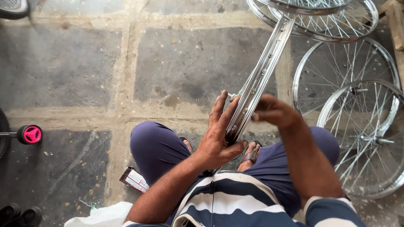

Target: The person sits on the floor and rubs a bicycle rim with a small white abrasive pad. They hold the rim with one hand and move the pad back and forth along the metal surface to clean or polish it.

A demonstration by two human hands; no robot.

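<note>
A chrome bicycle wheel rim [263, 71] stands on edge between my knees, seen edge-on, its spoke nipples showing along the inner channel. My left hand [219, 134] grips the rim's near part, fingers up along its left side and thumb under it. My right hand [273, 111] rests against the rim's right side with fingers curled; what they pinch is hidden. I sit low, in purple trousers [155, 147] and a striped shirt, with a sandalled foot [251, 153] under the rim.
Several spoked chrome wheels [362, 126] lie stacked on the stone floor at right and top right. A pink-capped axle end [31, 134] pokes in at left. A small carton [134, 180] and white cloth [105, 215] lie by my left knee. Black shoes [19, 215] sit bottom left.
</note>
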